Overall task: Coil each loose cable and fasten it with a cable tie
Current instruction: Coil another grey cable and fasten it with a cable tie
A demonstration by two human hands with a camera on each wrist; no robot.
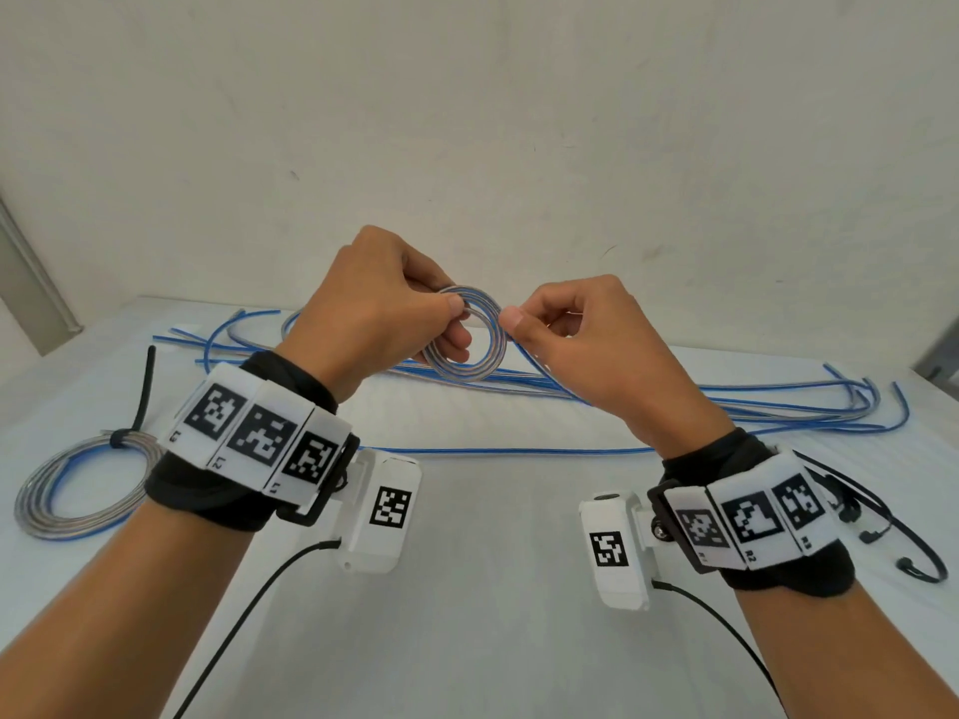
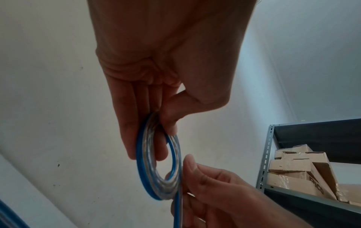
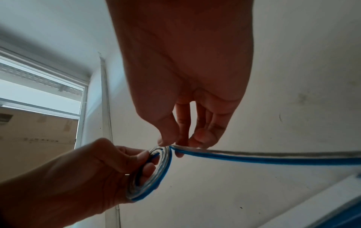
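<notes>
Both grips are closed on one blue-and-clear cable, held up above the counter point(image 1: 467, 589). Left hand point(image 1: 373, 308) pinches the small coil point(image 1: 467, 368) at its upper left edge, thumb pressed on the near face and the fingers curled behind and through the ring; the left wrist view shows the thumb tip on the turns and the fingers flat against the far side. Right hand point(image 1: 576, 329) pinches the free run of the same cable just at the coil's right edge, thumb against forefinger, the other fingers loosely curled. From that pinch the cable tail point(image 3: 273, 157) leads away to the right and down toward the counter.

On the counter behind the hands lies a spread of loose cables point(image 1: 778, 402), long blue-and-clear strands running left to right, their ends fanning out at both sides. One single strand point(image 1: 519, 450) lies straight across, nearer the wrists. At the near left sits a finished coil point(image 1: 57, 505), larger, flat on the counter, bound at its top by a black tie point(image 1: 122, 437) whose tail sticks up. At the far right edge, beside the right wrist, lie more black ties point(image 1: 913, 557), curved.

A metal shelf point(image 2: 267, 154) with cardboard boxes point(image 2: 299, 172) shows in the left wrist view.
</notes>
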